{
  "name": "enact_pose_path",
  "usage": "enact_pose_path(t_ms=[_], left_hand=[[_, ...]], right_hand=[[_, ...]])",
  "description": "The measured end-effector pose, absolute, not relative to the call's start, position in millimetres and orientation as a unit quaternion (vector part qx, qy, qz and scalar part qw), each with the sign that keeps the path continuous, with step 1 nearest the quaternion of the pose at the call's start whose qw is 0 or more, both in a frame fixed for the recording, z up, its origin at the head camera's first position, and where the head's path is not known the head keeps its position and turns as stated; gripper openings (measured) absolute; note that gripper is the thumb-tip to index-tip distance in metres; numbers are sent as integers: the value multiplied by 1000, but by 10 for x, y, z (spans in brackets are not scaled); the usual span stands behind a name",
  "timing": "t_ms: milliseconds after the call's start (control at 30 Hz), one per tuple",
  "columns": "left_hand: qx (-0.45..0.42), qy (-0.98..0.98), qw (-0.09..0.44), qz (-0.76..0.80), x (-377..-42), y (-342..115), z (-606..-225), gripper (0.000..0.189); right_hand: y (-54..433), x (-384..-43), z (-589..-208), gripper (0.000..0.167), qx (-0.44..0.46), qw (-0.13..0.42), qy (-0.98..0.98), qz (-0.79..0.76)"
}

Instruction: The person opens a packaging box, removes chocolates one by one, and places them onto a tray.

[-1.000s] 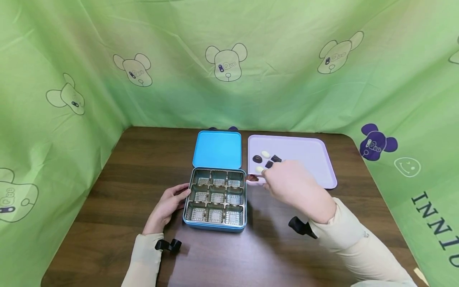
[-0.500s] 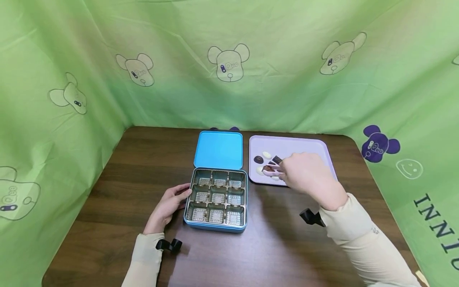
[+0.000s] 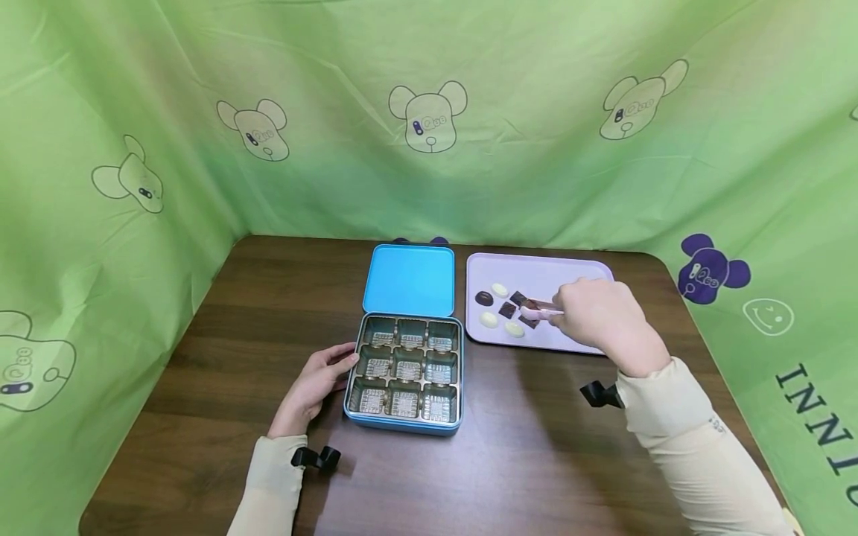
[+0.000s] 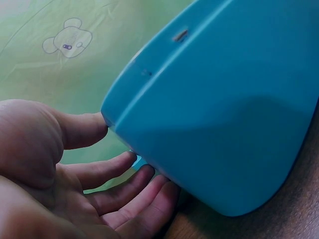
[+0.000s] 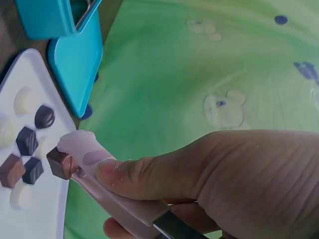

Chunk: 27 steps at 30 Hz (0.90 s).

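Note:
My right hand [image 3: 595,316] holds pink tongs [image 5: 117,186] over the chocolates on the lilac tray [image 3: 570,272]. A square brown chocolate [image 5: 62,163] sits at the tips of the tongs. My left hand [image 3: 323,380] rests against the left side of a blue tin [image 3: 409,427], its thumb at the rim and its fingertips touching the wall. Inside the tin is a metallic insert [image 3: 407,364] with several bare compartments. Several chocolates lie on the tray: white ovals [image 3: 514,329], a dark oval [image 3: 484,298] and dark squares [image 3: 507,310].
The tin's blue lid [image 3: 410,280] lies folded back behind it, left of the tray. Everything stands on a dark wooden table [image 3: 281,290]. A green printed curtain [image 3: 335,186] hangs at the back and sides.
My right hand has moved right, away from the tin's right edge to above the chocolates, carrying the tongs and the brown chocolate. My left hand has stayed at the tin.

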<state>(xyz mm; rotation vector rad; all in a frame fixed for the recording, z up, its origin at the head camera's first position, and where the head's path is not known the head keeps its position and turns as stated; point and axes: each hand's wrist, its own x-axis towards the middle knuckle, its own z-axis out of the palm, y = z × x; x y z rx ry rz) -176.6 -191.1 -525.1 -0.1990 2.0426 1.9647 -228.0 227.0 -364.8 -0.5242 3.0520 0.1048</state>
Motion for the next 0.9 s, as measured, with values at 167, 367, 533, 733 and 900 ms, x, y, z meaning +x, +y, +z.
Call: enact_pose_path(t_ms=[167, 367, 533, 733, 900], left_hand=[[-70, 711, 149, 684, -1769, -1912, -5253, 46], [-75, 715, 149, 679, -1775, -1916, -5261, 46], [-79, 709, 150, 684, -1771, -1903, -5256, 45], [-79, 708, 150, 686, -1774, -1900, -5255, 45], [-77, 713, 149, 681, -1779, -1908, -5260, 46]], right_hand=[[2378, -2368, -3704, 31, -150, 42, 987, 26], [2492, -2465, -3777, 31, -134, 52, 989, 19], [2600, -2536, -3847, 34, -120, 61, 991, 12], [2697, -2598, -3931, 32, -111, 74, 991, 14], [2756, -2621, -3979, 40, -109, 84, 990, 11]])
